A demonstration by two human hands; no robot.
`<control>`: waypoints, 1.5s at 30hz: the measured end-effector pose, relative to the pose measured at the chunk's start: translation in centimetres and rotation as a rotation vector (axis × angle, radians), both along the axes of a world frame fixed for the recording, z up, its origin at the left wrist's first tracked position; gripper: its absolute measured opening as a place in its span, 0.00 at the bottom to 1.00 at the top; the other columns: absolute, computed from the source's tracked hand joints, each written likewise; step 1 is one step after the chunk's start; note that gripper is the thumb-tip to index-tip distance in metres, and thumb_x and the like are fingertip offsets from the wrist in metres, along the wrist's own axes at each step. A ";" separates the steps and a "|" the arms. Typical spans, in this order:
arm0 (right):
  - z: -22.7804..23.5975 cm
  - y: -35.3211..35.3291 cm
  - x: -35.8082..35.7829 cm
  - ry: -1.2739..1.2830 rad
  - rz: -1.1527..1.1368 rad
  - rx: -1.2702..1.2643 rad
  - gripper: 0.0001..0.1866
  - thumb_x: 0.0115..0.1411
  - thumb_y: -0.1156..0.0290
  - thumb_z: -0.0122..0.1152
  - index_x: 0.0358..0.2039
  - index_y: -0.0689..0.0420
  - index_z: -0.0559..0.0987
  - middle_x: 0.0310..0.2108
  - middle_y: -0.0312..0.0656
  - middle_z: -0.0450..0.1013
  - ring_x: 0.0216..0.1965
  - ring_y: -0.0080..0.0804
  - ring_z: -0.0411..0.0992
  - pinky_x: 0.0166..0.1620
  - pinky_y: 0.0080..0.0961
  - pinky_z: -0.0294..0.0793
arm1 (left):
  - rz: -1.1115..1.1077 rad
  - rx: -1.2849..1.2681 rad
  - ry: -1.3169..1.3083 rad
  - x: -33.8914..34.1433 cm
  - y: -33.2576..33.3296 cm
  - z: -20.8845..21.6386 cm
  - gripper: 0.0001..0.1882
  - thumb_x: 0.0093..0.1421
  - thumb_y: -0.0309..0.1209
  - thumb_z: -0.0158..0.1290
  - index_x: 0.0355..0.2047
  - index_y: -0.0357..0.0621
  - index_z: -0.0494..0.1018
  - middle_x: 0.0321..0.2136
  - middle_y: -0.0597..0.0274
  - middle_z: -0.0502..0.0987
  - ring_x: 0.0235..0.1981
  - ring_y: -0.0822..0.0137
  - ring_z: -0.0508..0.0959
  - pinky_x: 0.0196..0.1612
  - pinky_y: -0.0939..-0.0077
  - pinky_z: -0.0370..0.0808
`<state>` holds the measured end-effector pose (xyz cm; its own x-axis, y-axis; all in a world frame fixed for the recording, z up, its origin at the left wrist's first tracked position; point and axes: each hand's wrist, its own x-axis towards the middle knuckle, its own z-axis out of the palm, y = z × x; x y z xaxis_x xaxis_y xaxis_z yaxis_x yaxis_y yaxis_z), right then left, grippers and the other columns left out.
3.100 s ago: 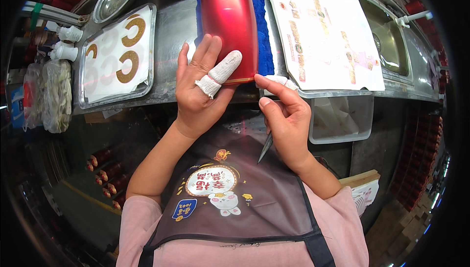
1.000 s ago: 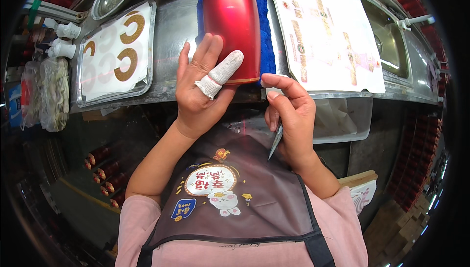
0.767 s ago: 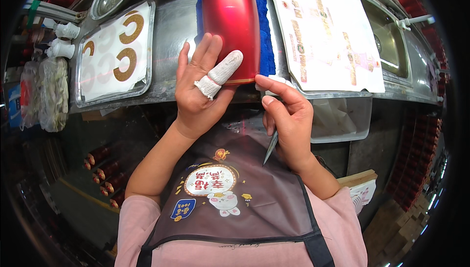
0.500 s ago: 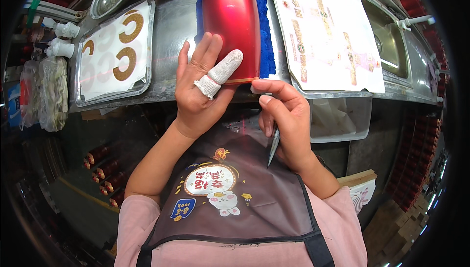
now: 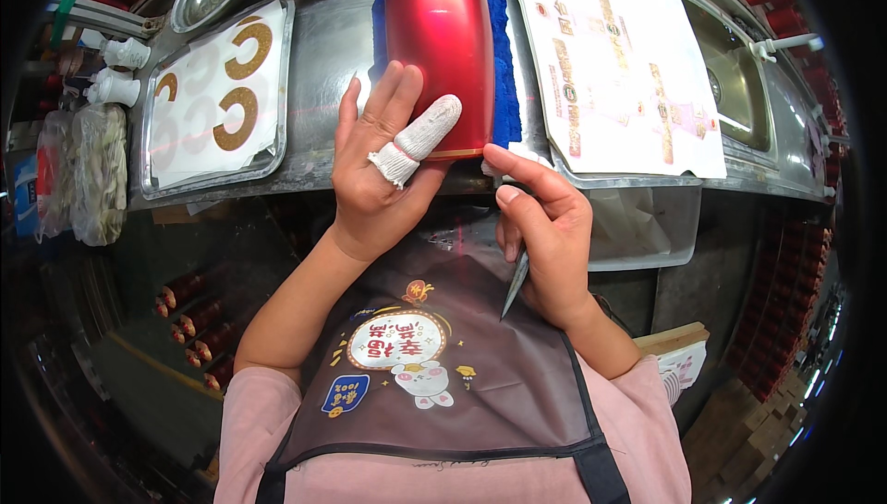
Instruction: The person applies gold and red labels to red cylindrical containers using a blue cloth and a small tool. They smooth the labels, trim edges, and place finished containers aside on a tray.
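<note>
A glossy red cylinder (image 5: 439,33) with a gold band at its near rim lies on a blue cloth (image 5: 504,60). My left hand (image 5: 379,157) rests against its near left side, fingers stretched and spread; a white knitted cover (image 5: 430,130) sheathes one finger. At the near right edge of the rim is my right hand (image 5: 545,218), its index fingertip beside the gold band and the thumb a little below. Its curled fingers hold a slim, pointed grey tool (image 5: 517,284), tip down toward the brown apron (image 5: 480,356). A small white scrap (image 5: 488,170) shows by the index fingertip.
To the left, a metal tray (image 5: 285,88) bears a sheet with gold C-shaped pieces. Printed decal sheets (image 5: 614,88) lie to the right, beside a steel sink (image 5: 739,88). A translucent bin (image 5: 637,227) sits below the counter edge. Bagged items (image 5: 97,171) hang at far left.
My right hand has shifted slightly to the right with the pointed tool, its thumb and index finger a bit farther apart. The red cylinder and left hand have barely moved.
</note>
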<state>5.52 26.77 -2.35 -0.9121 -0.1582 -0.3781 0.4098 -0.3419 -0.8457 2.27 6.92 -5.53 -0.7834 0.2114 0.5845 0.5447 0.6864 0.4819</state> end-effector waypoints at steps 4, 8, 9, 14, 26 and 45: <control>0.0 0.4 -0.5 -0.106 0.021 -0.189 0.17 0.65 0.79 0.55 0.54 0.65 0.79 0.28 0.32 0.75 0.17 0.11 0.62 0.23 0.13 0.62 | 0.000 -0.002 -0.001 0.0 0.0 0.0 0.31 0.47 0.18 0.66 0.54 0.47 0.80 0.63 0.48 0.72 0.67 0.49 0.69 0.69 0.42 0.58; 0.0 0.3 -0.6 -0.116 -0.022 -0.186 0.17 0.65 0.79 0.55 0.54 0.66 0.78 0.24 0.31 0.72 0.16 0.12 0.62 0.22 0.14 0.62 | -0.002 -0.003 -0.004 0.0 0.0 0.0 0.31 0.47 0.18 0.66 0.54 0.47 0.80 0.63 0.48 0.72 0.67 0.49 0.69 0.69 0.43 0.58; 0.0 0.2 -0.6 -0.105 -0.030 -0.174 0.17 0.65 0.80 0.55 0.54 0.66 0.78 0.25 0.31 0.72 0.16 0.12 0.62 0.22 0.14 0.62 | -0.002 -0.004 0.002 0.0 0.0 0.0 0.31 0.47 0.18 0.66 0.54 0.47 0.80 0.64 0.48 0.72 0.67 0.49 0.69 0.69 0.43 0.58; 0.4 -0.2 -0.2 -0.074 -0.038 -0.052 0.18 0.65 0.80 0.55 0.55 0.66 0.78 0.25 0.31 0.73 0.16 0.12 0.62 0.23 0.14 0.62 | -0.001 0.056 -0.014 0.0 0.1 -0.1 0.32 0.47 0.19 0.65 0.55 0.53 0.81 0.64 0.51 0.72 0.66 0.51 0.70 0.70 0.43 0.54; 0.2 0.1 -0.7 -0.167 -0.066 -0.163 0.17 0.65 0.79 0.55 0.53 0.66 0.78 0.22 0.32 0.72 0.15 0.14 0.62 0.22 0.16 0.62 | -0.001 -0.007 -0.013 0.1 0.0 0.2 0.31 0.47 0.17 0.66 0.54 0.46 0.80 0.64 0.48 0.72 0.67 0.49 0.69 0.69 0.42 0.58; 0.5 0.2 -0.7 -0.174 -0.035 -0.183 0.18 0.65 0.79 0.54 0.54 0.67 0.78 0.20 0.33 0.71 0.14 0.15 0.62 0.22 0.17 0.62 | -0.012 0.023 -0.023 0.1 0.0 0.1 0.32 0.47 0.17 0.64 0.55 0.48 0.80 0.64 0.49 0.71 0.68 0.49 0.68 0.69 0.42 0.57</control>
